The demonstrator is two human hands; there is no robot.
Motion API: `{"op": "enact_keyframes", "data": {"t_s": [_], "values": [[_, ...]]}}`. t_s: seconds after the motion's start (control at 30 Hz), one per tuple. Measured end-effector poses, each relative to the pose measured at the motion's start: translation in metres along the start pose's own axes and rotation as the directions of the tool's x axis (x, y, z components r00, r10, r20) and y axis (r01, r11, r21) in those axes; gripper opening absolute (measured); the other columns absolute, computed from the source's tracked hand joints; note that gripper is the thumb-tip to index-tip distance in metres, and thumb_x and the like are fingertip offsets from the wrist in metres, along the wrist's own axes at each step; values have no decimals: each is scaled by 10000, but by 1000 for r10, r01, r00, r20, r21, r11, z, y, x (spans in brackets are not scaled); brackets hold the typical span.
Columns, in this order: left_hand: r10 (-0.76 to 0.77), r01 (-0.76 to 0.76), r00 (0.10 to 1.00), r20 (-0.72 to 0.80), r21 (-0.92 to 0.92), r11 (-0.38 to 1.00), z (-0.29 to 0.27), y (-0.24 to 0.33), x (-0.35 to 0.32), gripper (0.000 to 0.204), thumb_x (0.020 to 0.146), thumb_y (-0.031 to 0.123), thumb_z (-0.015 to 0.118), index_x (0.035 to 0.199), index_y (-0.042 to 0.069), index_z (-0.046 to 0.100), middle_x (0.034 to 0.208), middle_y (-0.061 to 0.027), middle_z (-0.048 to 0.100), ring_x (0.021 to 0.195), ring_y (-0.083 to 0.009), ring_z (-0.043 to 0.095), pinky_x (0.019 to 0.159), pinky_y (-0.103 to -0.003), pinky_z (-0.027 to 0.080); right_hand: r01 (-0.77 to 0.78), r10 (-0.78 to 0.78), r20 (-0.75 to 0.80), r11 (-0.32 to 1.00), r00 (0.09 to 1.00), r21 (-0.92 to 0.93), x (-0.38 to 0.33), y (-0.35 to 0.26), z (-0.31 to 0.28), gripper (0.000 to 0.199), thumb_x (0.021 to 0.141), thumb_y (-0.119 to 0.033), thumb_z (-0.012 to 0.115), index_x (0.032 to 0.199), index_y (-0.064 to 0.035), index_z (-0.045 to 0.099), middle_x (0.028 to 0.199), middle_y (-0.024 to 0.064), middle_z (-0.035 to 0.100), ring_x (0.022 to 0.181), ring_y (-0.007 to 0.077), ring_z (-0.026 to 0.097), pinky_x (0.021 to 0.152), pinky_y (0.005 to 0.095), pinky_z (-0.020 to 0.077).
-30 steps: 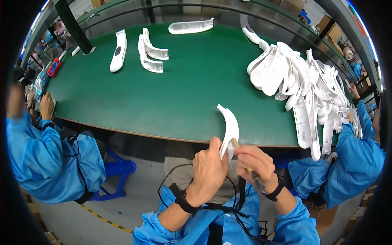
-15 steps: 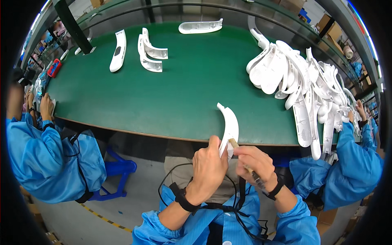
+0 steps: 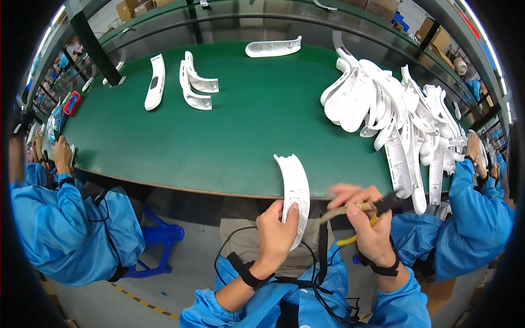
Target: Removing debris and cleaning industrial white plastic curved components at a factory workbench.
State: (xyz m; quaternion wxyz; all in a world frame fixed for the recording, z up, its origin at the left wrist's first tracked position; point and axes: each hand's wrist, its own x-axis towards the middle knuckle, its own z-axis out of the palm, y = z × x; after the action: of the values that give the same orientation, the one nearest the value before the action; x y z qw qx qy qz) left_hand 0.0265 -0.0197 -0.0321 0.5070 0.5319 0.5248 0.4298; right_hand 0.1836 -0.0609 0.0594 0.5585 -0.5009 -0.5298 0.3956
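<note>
My left hand [image 3: 276, 232] grips the lower end of a curved white plastic shell [image 3: 295, 183], thumb on its inner side. The shell stands tilted upward just in front of the table's near edge, its notched end over the green top. To its right, my right hand [image 3: 369, 227] is closed around a plier-like tool [image 3: 350, 210] with one tan arm and one yellow arm, leading to a dark end at the right. The tan arm points toward the shell without touching it. Motion blurs the tool and some fingers.
A heap of white shells [image 3: 383, 104] covers the right of the green table [image 3: 235, 142]. Several more shells [image 3: 155, 82] lie toward the back and left. Co-workers in blue sit left [image 3: 71, 218] and right [image 3: 459, 218]. A blue stool [image 3: 164, 235] stands left.
My right hand has moved right, taking the tool off the shell and turning it so its dark end points away. My left hand has turned the shell, showing more of its inner side.
</note>
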Motion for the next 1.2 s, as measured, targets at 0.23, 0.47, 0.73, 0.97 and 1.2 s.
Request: {"op": "enact_keyframes", "data": {"t_s": [0.23,0.47,0.73,0.97,1.2], "values": [[-149,182,982,114,-391,902,8,-14,-6,242,1000,159,526,1036,-65,607,912,-127,691,772,-175,684,677,-296,554,-651,592,306,745,746,145,23,-26,-44,348,856,-71,575,1151,-64,389,923,72,486,803,145,526,756,347,499],[-93,123,992,80,-625,771,8,28,-14,198,997,83,485,1107,-76,527,1014,-192,675,914,-253,694,812,-353,565,343,255,485,447,837,-826,4,-52,-29,468,878,-171,657,1294,-24,501,1007,160,517,894,294,560,780,381,473],[26,-26,1000,-4,-327,945,10,31,-16,163,970,19,486,1103,-61,536,1007,-123,664,880,-126,630,770,-275,505,468,-17,468,81,884,-880,10,-52,-10,412,755,-243,741,1072,-6,629,780,106,522,724,223,511,615,335,416],[52,-65,994,-95,-142,988,12,32,-18,167,948,15,494,1087,-58,553,943,-85,650,832,-106,599,731,-267,487,507,-78,523,-160,849,-847,15,-48,4,276,817,-215,654,961,21,642,737,103,517,682,221,484,574,328,372],[100,-111,987,-126,-81,991,10,28,-20,164,944,25,504,1073,-64,555,889,-94,663,779,-108,608,678,-267,494,529,-39,550,-224,834,-819,13,-52,10,294,742,-130,611,979,41,643,769,123,548,688,224,501,579,326,383]]}}
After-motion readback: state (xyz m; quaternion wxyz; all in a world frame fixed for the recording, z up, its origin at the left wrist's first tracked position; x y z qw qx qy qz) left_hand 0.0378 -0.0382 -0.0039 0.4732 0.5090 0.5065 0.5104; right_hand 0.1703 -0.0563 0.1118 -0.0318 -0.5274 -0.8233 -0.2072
